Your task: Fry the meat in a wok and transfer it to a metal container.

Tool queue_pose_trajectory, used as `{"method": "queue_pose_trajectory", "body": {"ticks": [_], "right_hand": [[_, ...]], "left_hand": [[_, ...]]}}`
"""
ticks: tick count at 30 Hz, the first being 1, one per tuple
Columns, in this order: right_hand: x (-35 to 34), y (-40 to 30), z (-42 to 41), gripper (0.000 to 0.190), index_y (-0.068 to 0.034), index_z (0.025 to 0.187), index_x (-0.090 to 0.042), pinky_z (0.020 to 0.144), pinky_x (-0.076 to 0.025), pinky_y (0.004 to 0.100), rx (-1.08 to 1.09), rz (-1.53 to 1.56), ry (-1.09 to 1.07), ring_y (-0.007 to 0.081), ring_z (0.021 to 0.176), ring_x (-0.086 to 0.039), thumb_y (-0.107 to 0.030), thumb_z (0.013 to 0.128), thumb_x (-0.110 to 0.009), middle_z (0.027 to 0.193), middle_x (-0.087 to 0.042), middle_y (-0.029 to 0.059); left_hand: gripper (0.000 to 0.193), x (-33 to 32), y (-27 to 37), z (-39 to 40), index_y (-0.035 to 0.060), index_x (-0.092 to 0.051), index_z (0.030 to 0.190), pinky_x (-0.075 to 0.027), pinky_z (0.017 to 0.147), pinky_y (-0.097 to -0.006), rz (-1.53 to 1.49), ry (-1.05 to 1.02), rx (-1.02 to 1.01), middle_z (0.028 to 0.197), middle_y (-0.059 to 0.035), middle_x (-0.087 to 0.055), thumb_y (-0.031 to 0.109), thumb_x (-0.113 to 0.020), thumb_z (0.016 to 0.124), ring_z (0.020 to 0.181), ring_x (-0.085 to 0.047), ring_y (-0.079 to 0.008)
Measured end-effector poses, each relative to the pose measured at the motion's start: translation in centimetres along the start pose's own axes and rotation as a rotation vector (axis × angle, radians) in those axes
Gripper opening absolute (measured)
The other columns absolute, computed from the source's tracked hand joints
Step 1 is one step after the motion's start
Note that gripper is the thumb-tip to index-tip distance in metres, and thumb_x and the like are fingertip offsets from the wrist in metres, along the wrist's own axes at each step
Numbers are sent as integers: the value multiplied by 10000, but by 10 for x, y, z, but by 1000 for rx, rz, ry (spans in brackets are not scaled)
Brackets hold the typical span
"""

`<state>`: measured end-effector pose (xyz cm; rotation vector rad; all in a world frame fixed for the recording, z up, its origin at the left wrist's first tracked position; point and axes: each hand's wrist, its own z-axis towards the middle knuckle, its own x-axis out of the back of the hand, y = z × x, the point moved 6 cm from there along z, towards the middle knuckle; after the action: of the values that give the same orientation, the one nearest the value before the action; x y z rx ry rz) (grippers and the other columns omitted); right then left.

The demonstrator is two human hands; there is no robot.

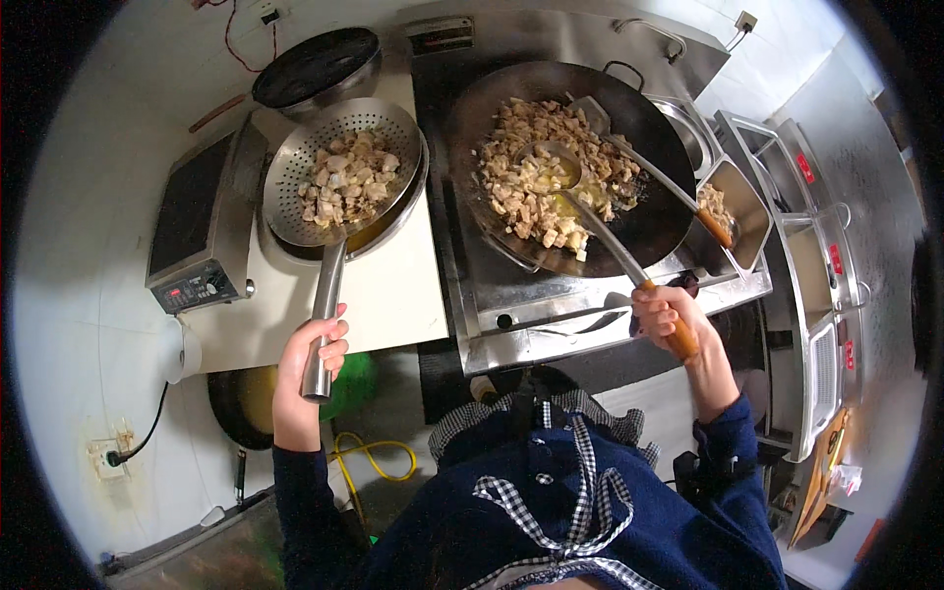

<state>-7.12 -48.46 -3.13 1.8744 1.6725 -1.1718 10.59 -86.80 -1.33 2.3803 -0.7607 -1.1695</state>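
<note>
My left hand (317, 350) grips the metal handle of a perforated strainer ladle (287, 195). Pale meat pieces (350, 177) lie in its bowl, which is over a metal pot (422, 181) with brownish liquid partly visible. The wooden grip of a ladle (601, 228) is held in my right hand (667, 317). Its bowl sits among chopped meat (527, 129) and yellowish liquid in a large wok (664, 214). Beside the ladle, a wok spatula (664, 181) rests in the wok, its wooden handle over the right rim.
An induction cooker (203, 199) stands at the left wall, near a dark pan (317, 70) at the back. A steel container (752, 221) with meat sits right of the wok, beside a rack of bins (807, 258). A yellow hose (391, 446) lies below the counter.
</note>
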Motion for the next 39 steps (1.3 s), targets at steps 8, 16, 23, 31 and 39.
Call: {"method": "queue_pose_trajectory", "body": {"ticks": [8, 16, 23, 31, 39], "right_hand": [[-9, -14, 42, 108, -46, 694, -381, 305, -331, 141, 33, 65, -21, -4, 353, -345, -35, 783, -441, 519, -357, -63], [-22, -27, 40, 154, -68, 668, -319, 344, -366, 149, -44, 393, -269, 4, 376, -371, -45, 804, -388, 527, -376, -49], [-39, -29, 1, 76, -42, 719, -342, 330, -390, 156, -6, 260, -261, 15, 370, -384, -46, 782, -384, 559, -392, -24], [-114, -25, -42, 43, -39, 751, -337, 360, -429, 183, -75, 265, -253, 39, 396, -451, -54, 774, -369, 572, -417, -3], [-188, -21, -38, 57, -23, 751, -334, 334, -412, 190, -133, 186, -305, 61, 409, -451, -61, 791, -351, 591, -412, 11]], "left_hand": [[280, 4, -1, 3, 0, -377, 1053, -337, 344, -170, 16, 3, 3, 661, -10, -403, 86, -467, 802, 423, -359, -44], [276, 5, -1, 3, -1, -376, 1036, -333, 347, -176, -44, -13, 19, 664, -24, -413, 61, -471, 783, 427, -369, -55], [269, 8, -3, 7, 10, -382, 1023, -332, 357, -185, -66, -47, 14, 658, -32, -435, 51, -478, 775, 434, -385, -65], [245, 9, -2, 6, 14, -385, 986, -323, 364, -195, -25, -43, -24, 633, -23, -422, 47, -491, 767, 429, -366, -69], [235, 6, -2, 8, 26, -388, 948, -329, 384, -206, -30, -77, -21, 640, -19, -427, 50, -508, 748, 438, -377, -72]]}}
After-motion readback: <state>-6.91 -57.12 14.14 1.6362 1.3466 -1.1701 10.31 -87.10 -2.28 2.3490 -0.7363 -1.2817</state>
